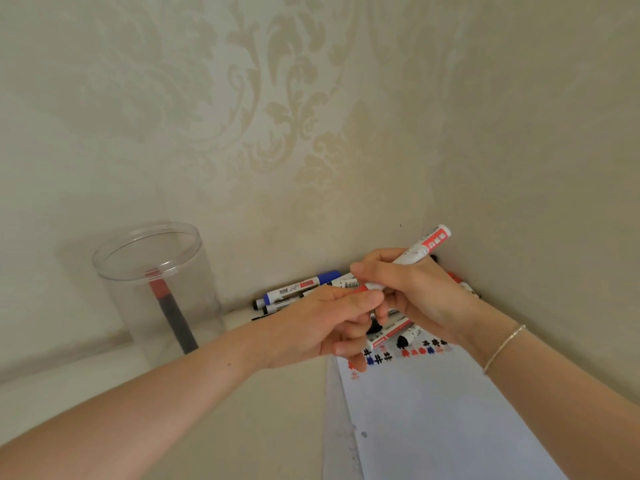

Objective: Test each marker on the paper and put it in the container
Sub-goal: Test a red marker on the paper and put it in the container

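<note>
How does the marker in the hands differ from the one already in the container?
The held marker has a white barrel with a red label and slants up to the right; the container marker has a dark barrel with a red top and leans inside the clear container. The right hand grips the held one while the left hand pinches its red end; nothing touches the other. Both show red.

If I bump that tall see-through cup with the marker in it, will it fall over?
Probably, yes. The clear container is tall, narrow and thin-walled, so it likely weighs little and tips easily. Only one marker leans inside it, which adds little weight at the bottom. Its round wall means it may roll once it is down.
</note>
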`<move>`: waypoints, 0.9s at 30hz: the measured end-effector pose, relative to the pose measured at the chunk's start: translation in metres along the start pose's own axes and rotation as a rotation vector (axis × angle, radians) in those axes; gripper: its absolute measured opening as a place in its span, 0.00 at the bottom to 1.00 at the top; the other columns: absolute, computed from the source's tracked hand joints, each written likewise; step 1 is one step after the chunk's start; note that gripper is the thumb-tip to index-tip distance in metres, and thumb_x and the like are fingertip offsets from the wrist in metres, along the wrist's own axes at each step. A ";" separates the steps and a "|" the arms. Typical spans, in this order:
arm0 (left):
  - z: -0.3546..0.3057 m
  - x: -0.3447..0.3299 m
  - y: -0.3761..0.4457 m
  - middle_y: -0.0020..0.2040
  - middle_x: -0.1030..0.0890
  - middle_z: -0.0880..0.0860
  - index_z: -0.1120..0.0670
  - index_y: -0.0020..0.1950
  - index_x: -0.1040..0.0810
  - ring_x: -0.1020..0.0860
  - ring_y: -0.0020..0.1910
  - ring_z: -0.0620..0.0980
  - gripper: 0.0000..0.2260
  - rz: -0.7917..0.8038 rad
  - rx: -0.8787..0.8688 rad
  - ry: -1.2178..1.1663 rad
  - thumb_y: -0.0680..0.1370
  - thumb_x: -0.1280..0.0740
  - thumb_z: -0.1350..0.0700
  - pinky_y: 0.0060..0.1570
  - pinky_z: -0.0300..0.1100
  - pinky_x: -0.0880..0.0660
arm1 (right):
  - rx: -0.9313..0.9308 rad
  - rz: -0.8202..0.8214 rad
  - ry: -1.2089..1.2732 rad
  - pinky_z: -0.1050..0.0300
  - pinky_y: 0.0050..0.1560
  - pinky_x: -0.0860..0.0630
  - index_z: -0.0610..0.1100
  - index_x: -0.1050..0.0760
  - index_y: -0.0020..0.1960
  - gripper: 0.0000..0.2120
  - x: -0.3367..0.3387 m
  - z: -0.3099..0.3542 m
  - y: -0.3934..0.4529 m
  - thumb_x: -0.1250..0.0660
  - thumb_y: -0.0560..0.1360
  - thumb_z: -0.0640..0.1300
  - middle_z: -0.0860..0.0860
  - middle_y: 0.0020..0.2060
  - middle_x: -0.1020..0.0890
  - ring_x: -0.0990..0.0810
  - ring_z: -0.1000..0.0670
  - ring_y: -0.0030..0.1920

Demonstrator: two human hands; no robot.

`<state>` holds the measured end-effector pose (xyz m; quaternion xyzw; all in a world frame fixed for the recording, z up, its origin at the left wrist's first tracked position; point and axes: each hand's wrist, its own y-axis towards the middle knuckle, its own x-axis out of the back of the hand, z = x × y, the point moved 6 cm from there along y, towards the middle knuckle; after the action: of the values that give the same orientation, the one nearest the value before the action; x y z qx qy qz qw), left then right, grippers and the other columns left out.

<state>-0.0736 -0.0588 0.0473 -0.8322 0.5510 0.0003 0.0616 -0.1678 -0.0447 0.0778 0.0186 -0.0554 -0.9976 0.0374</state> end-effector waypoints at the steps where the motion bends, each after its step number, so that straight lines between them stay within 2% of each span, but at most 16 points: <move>1: 0.002 0.000 0.000 0.28 0.43 0.48 0.51 0.39 0.23 0.38 0.22 0.44 0.12 0.012 0.014 -0.028 0.77 0.38 0.47 0.35 0.41 0.23 | 0.001 0.007 0.004 0.61 0.26 0.27 0.40 0.25 0.31 0.10 0.000 -0.001 0.000 0.30 0.68 0.43 0.47 0.24 0.24 0.26 0.52 0.23; 6: 0.011 0.002 0.001 0.28 0.43 0.48 0.51 0.39 0.23 0.36 0.22 0.43 0.12 0.033 0.062 -0.082 0.77 0.37 0.46 0.34 0.40 0.23 | -0.016 0.022 -0.008 0.61 0.28 0.26 0.39 0.25 0.32 0.11 0.000 -0.008 0.004 0.30 0.70 0.43 0.47 0.25 0.24 0.25 0.51 0.24; 8: 0.011 0.010 0.002 0.29 0.37 0.50 0.50 0.41 0.22 0.29 0.27 0.45 0.11 -0.018 0.062 0.062 0.78 0.37 0.47 0.39 0.42 0.22 | -0.001 -0.040 -0.111 0.59 0.29 0.26 0.36 0.24 0.34 0.11 0.004 -0.007 0.006 0.28 0.70 0.42 0.44 0.27 0.22 0.24 0.50 0.25; 10: 0.009 0.018 0.007 0.37 0.24 0.52 0.50 0.47 0.21 0.20 0.39 0.46 0.06 -0.083 0.046 0.256 0.79 0.37 0.51 0.46 0.43 0.21 | 0.016 -0.154 -0.328 0.61 0.28 0.26 0.36 0.24 0.36 0.11 0.007 -0.007 0.006 0.26 0.70 0.42 0.44 0.28 0.20 0.23 0.50 0.26; 11: 0.007 0.021 0.009 0.41 0.20 0.49 0.50 0.50 0.21 0.20 0.43 0.45 0.05 -0.128 0.029 0.340 0.80 0.36 0.53 0.47 0.43 0.21 | 0.026 -0.211 -0.410 0.64 0.26 0.27 0.36 0.23 0.36 0.11 0.007 -0.008 0.005 0.26 0.70 0.43 0.46 0.27 0.21 0.24 0.53 0.25; 13: 0.002 0.025 0.011 0.39 0.19 0.45 0.48 0.50 0.22 0.22 0.41 0.44 0.05 -0.209 -0.019 0.454 0.80 0.37 0.55 0.46 0.41 0.23 | 0.033 -0.298 -0.444 0.68 0.24 0.32 0.37 0.24 0.36 0.11 0.008 -0.011 0.003 0.26 0.70 0.44 0.49 0.25 0.23 0.28 0.57 0.24; 14: 0.000 0.023 0.011 0.37 0.20 0.47 0.46 0.50 0.22 0.24 0.39 0.45 0.05 -0.218 -0.039 0.495 0.81 0.37 0.53 0.44 0.41 0.25 | 0.025 -0.320 -0.429 0.68 0.24 0.34 0.37 0.24 0.36 0.12 0.008 -0.013 0.002 0.27 0.70 0.44 0.49 0.25 0.25 0.29 0.56 0.24; 16: 0.001 0.019 0.010 0.40 0.20 0.55 0.43 0.47 0.21 0.28 0.38 0.46 0.08 -0.199 -0.041 0.574 0.81 0.39 0.48 0.41 0.42 0.29 | -0.009 -0.307 -0.361 0.65 0.21 0.35 0.37 0.25 0.36 0.11 0.008 -0.018 0.001 0.29 0.72 0.42 0.46 0.25 0.26 0.31 0.53 0.22; 17: 0.003 0.019 0.010 0.39 0.21 0.56 0.45 0.46 0.21 0.28 0.36 0.46 0.10 -0.191 -0.027 0.605 0.81 0.40 0.47 0.40 0.42 0.30 | -0.030 -0.288 -0.320 0.65 0.19 0.38 0.38 0.26 0.35 0.11 0.006 -0.020 0.001 0.31 0.73 0.41 0.44 0.24 0.27 0.33 0.52 0.20; 18: 0.004 0.018 0.009 0.36 0.21 0.51 0.47 0.44 0.21 0.28 0.34 0.45 0.12 -0.183 -0.011 0.614 0.82 0.41 0.47 0.39 0.39 0.30 | -0.047 -0.270 -0.286 0.66 0.18 0.40 0.38 0.27 0.35 0.11 0.005 -0.023 0.000 0.32 0.74 0.40 0.43 0.23 0.27 0.34 0.51 0.18; 19: 0.004 0.017 0.008 0.37 0.20 0.44 0.48 0.44 0.21 0.25 0.36 0.42 0.13 -0.167 -0.006 0.615 0.82 0.42 0.48 0.41 0.36 0.29 | -0.056 -0.253 -0.256 0.66 0.18 0.41 0.39 0.28 0.34 0.12 0.004 -0.025 -0.001 0.33 0.75 0.40 0.43 0.22 0.28 0.35 0.51 0.17; 20: 0.004 0.015 0.007 0.41 0.18 0.41 0.49 0.46 0.19 0.22 0.42 0.39 0.14 -0.149 -0.013 0.623 0.83 0.43 0.49 0.46 0.33 0.28 | -0.058 -0.237 -0.229 0.66 0.18 0.41 0.40 0.29 0.33 0.13 0.004 -0.027 -0.002 0.33 0.75 0.39 0.43 0.21 0.28 0.36 0.50 0.17; 22: 0.002 0.014 0.006 0.50 0.16 0.44 0.51 0.49 0.17 0.21 0.54 0.38 0.16 -0.141 -0.040 0.648 0.83 0.44 0.50 0.60 0.33 0.30 | -0.055 -0.198 -0.197 0.65 0.19 0.40 0.41 0.29 0.33 0.13 0.002 -0.029 -0.003 0.34 0.76 0.40 0.43 0.22 0.27 0.35 0.49 0.17; 24: 0.001 0.013 0.004 0.49 0.15 0.45 0.50 0.45 0.17 0.21 0.55 0.38 0.16 -0.142 -0.074 0.649 0.83 0.43 0.50 0.63 0.33 0.33 | -0.047 -0.148 -0.185 0.63 0.20 0.38 0.40 0.29 0.34 0.12 0.000 -0.028 -0.003 0.35 0.76 0.41 0.43 0.23 0.26 0.32 0.47 0.18; 27: 0.002 0.014 0.004 0.46 0.15 0.47 0.50 0.41 0.18 0.20 0.51 0.40 0.16 -0.167 -0.076 0.654 0.82 0.41 0.50 0.62 0.36 0.30 | -0.032 -0.107 -0.152 0.62 0.21 0.35 0.39 0.28 0.35 0.12 0.000 -0.027 -0.002 0.35 0.76 0.41 0.43 0.23 0.25 0.31 0.47 0.18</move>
<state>-0.0716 -0.0729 0.0437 -0.8322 0.4712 -0.2510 -0.1496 -0.1668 -0.0455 0.0509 -0.0548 -0.0410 -0.9975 -0.0200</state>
